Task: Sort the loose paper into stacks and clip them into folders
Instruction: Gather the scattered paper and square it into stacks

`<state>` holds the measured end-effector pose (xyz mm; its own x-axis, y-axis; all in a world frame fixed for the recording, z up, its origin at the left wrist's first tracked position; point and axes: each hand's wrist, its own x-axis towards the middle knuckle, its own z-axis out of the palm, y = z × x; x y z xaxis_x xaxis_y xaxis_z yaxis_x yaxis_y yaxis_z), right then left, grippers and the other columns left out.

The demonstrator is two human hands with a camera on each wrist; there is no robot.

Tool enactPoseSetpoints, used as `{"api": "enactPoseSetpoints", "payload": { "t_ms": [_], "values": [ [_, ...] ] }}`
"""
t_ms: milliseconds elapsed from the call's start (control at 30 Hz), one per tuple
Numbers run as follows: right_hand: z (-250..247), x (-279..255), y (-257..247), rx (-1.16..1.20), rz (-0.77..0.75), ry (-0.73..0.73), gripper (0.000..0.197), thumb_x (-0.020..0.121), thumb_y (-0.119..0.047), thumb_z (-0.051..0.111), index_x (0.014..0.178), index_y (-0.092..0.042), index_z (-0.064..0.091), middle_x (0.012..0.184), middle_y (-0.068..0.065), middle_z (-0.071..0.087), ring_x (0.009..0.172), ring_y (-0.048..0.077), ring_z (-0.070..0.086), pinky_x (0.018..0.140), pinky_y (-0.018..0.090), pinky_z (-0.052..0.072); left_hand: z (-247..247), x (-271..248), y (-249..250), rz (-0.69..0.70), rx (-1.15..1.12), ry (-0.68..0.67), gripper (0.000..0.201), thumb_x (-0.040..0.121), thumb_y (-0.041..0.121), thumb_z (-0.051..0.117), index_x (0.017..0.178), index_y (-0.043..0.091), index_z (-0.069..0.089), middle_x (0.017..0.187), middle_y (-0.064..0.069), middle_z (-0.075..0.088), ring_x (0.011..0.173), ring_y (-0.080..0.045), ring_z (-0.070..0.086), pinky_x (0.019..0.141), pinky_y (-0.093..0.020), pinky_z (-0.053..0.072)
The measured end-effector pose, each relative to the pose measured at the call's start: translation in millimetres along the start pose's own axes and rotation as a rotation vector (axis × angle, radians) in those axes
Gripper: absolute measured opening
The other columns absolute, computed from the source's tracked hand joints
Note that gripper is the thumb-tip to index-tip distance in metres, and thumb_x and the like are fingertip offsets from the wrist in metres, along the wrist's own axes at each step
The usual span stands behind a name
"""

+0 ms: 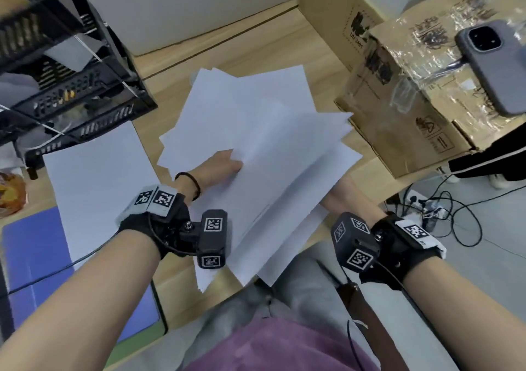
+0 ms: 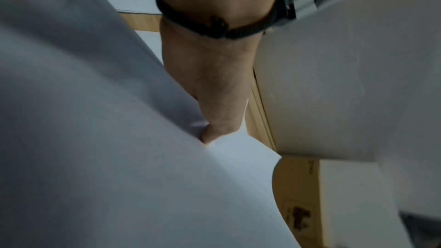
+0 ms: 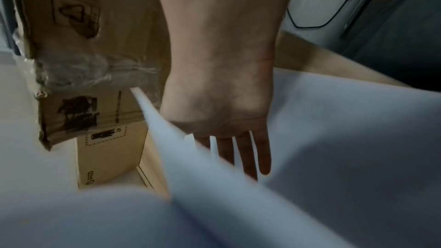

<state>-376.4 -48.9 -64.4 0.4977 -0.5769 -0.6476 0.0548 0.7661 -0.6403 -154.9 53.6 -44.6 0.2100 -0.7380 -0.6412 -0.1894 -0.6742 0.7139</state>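
Observation:
A loose fan of white paper sheets (image 1: pixel 267 131) is held tilted above the wooden table (image 1: pixel 250 46). My left hand (image 1: pixel 225 162) reaches into the fan from the left. Its thumb (image 2: pixel 210 135) shows in the left wrist view with sheets (image 2: pixel 95 139) passing between it and the hidden fingers, so it pinches part of the pile. My right hand (image 1: pixel 350 197) lies under the fan's right side, mostly covered. In the right wrist view its fingers (image 3: pixel 250 154) are straight beneath the sheets (image 3: pixel 346 139), holding them up.
A flat white stack (image 1: pixel 96 177) lies on the table at left, partly over a blue folder (image 1: pixel 37 271). A black mesh desk tray (image 1: pixel 57 86) stands far left. Cardboard boxes (image 1: pixel 427 100) with a phone (image 1: pixel 492 63) on top crowd the right. Cables (image 1: pixel 444 208) trail on the floor.

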Motion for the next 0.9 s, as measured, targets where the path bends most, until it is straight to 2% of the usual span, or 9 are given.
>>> {"api": "enactPoseSetpoints", "payload": {
  "t_ms": [67,133,233,367,467,667,733,833,900],
  "values": [
    [-13.4,-8.0,14.1,-0.046,0.055,0.041,0.018,0.097,-0.018,0.047,0.091,-0.015,0.063,0.085,0.01,0.066,0.068,0.018,0.064,0.068,0.033,0.052,7.2,10.1,-6.8,-0.022,0.137,0.025,0.021,0.095,0.012,0.04,0.107,0.014,0.058,0.1,-0.001,0.061,0.088,-0.021,0.057,0.077,-0.03,0.044],
    [-32.8,-12.9,30.2,-0.133,0.122,0.226,0.025,0.097,-0.017,0.043,0.078,-0.017,0.059,0.07,0.003,0.057,0.057,0.012,0.057,0.062,0.028,0.047,16.9,18.1,-14.6,-0.048,0.207,0.055,0.02,0.092,0.013,0.039,0.101,0.013,0.057,0.095,-0.005,0.059,0.084,-0.025,0.055,0.076,-0.034,0.043],
    [-54.8,-15.5,44.9,-0.086,0.156,0.424,0.025,0.098,-0.022,0.039,0.073,-0.021,0.044,0.069,-0.004,0.041,0.055,0.011,0.037,0.052,0.022,0.031,27.2,25.3,-22.2,-0.053,0.395,0.12,0.026,0.088,0.021,0.04,0.096,0.004,0.059,0.096,-0.014,0.062,0.089,-0.033,0.058,0.078,-0.036,0.042],
    [-46.4,-15.4,47.9,-0.179,0.192,0.397,0.018,0.095,-0.024,0.045,0.077,-0.025,0.042,0.074,-0.006,0.039,0.067,0.009,0.037,0.072,0.023,0.037,40.1,24.0,-19.6,-0.044,0.459,0.102,0.048,0.067,0.033,0.041,0.103,0.01,0.064,0.1,-0.01,0.064,0.096,-0.03,0.057,0.088,-0.034,0.038],
    [-38.8,-15.9,49.2,-0.221,0.189,0.352,0.017,0.089,-0.016,0.046,0.075,-0.024,0.041,0.075,-0.004,0.039,0.07,0.011,0.038,0.073,0.026,0.037,43.7,22.9,-16.8,-0.041,0.49,0.067,0.056,0.063,0.036,0.043,0.112,0.015,0.059,0.108,-0.01,0.062,0.099,-0.031,0.057,0.091,-0.04,0.046],
    [-40.8,-14.1,46.9,-0.153,0.171,0.344,0.022,0.09,-0.008,0.045,0.074,-0.023,0.041,0.072,-0.002,0.037,0.073,0.013,0.037,0.08,0.031,0.043,45.1,20.5,-24.2,-0.135,0.206,0.081,0.062,0.084,0.02,0.064,0.136,0.016,0.03,0.116,-0.007,0.053,0.102,-0.029,0.056,0.089,-0.04,0.049],
    [-44.7,-12.3,47.0,-0.173,0.177,0.337,0.023,0.091,-0.008,0.046,0.073,-0.023,0.041,0.071,-0.002,0.037,0.072,0.013,0.037,0.082,0.032,0.043,44.1,18.2,-26.1,-0.143,0.139,0.105,0.06,0.082,0.022,0.068,0.133,0.016,0.036,0.114,-0.005,0.057,0.101,-0.028,0.059,0.087,-0.039,0.052],
    [-49.2,-11.4,43.7,-0.219,0.201,0.316,0.025,0.091,-0.011,0.052,0.074,-0.023,0.04,0.071,-0.001,0.041,0.067,0.011,0.042,0.077,0.028,0.046,36.3,9.6,-26.4,-0.086,0.013,0.011,0.031,0.085,0.019,0.067,0.115,0.014,0.061,0.107,-0.004,0.068,0.09,-0.022,0.068,0.076,-0.03,0.057],
    [-47.9,-7.4,43.0,-0.238,0.191,0.329,0.02,0.091,-0.016,0.061,0.092,-0.025,0.042,0.08,0.0,0.049,0.072,0.01,0.05,0.076,0.028,0.046,28.7,3.2,-28.2,-0.032,-0.091,-0.04,0.028,0.087,0.022,0.067,0.115,0.018,0.063,0.108,-0.001,0.071,0.088,-0.018,0.071,0.074,-0.029,0.057]
  ]
}}
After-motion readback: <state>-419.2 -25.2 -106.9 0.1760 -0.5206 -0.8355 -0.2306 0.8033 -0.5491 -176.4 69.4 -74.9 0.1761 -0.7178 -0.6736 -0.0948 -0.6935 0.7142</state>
